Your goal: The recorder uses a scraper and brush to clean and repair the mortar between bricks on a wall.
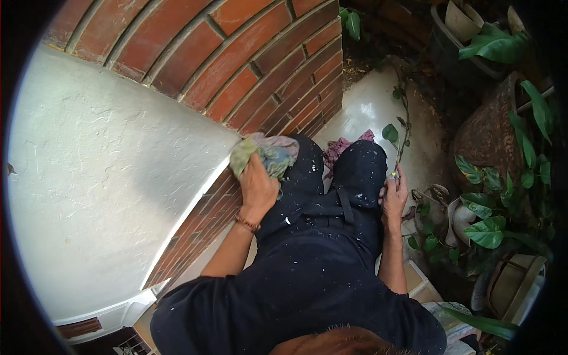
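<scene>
My left hand (pixel 257 184) is closed on a crumpled rag (pixel 269 155) with yellow-green, blue and pinkish patches. The rag lies against the corner of the white textured surface (pixel 118 160), right where it meets the red brick wall (pixel 254 65). Beside my right knee, my right hand (pixel 393 196) has its fingers closed around something thin with a small yellow spot. What that is I cannot make out, as a plant stem (pixel 406 127) runs close by it. A second, pink-purple cloth (pixel 349 147) sits between my knees.
Leafy potted plants crowd the right side, with a large brown pot (pixel 488 139) and a dark planter (pixel 452 47) farther back. A pale, shiny floor (pixel 370 97) shows ahead of my knees. Behind my right elbow stands a beige container (pixel 516 287).
</scene>
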### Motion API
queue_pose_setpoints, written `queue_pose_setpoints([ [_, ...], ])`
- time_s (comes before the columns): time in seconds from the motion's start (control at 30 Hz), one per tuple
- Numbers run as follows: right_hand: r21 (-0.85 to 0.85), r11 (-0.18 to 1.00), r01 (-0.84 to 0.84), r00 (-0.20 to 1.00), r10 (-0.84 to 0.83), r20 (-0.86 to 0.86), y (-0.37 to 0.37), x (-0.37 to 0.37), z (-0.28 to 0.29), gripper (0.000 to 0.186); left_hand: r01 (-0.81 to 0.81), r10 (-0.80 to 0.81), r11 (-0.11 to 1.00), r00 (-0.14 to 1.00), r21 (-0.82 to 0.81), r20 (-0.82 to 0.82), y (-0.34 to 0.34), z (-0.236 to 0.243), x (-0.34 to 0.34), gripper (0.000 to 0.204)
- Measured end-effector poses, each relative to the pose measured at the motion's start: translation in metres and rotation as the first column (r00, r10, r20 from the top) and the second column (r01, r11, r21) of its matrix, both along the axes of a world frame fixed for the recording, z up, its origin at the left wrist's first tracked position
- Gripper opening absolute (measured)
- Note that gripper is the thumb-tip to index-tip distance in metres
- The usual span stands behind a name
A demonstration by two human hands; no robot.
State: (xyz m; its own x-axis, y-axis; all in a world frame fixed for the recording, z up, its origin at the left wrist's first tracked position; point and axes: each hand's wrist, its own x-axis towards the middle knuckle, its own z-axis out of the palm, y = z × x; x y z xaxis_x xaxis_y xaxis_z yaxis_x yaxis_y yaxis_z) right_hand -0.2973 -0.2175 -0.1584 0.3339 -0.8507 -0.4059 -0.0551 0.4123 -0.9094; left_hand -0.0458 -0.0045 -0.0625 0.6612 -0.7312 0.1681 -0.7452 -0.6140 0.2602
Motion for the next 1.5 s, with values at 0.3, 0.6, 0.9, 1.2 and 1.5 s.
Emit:
queue_pose_setpoints([
  [0.3, -0.018, 0.999, 0.030, 0.999, -0.031, -0.022, -0.009, -0.011, -0.012, 0.054, 0.245, -0.237, 0.936, 0.970, -0.253, 0.063, -0.065, 0.031, -0.016, 0.063],
  [0.6, -0.097, 0.994, 0.056, 0.998, -0.053, 0.035, -0.004, -0.015, 0.007, 0.053, 0.587, -0.530, 0.803, 0.783, -0.103, 0.327, -0.285, 0.000, 0.068, 0.018],
  [0.9, -0.038, 0.994, 0.098, 0.995, -0.099, -0.014, 0.010, -0.029, -0.017, 0.053, 0.464, -0.438, 0.886, 0.839, -0.003, 0.324, -0.238, 0.002, 0.079, 0.016],
  [1.2, -0.111, 0.991, -0.077, 0.992, 0.088, 0.095, -0.005, 0.027, 0.015, 0.054, 0.491, -0.473, 0.871, 0.829, 0.014, 0.298, -0.253, -0.004, 0.079, 0.020],
  [1.5, -0.095, 0.995, -0.041, 0.992, 0.051, 0.113, 0.009, 0.025, 0.024, 0.054, 0.453, -0.412, 0.876, 0.881, -0.163, 0.232, -0.299, -0.008, 0.074, 0.023],
])
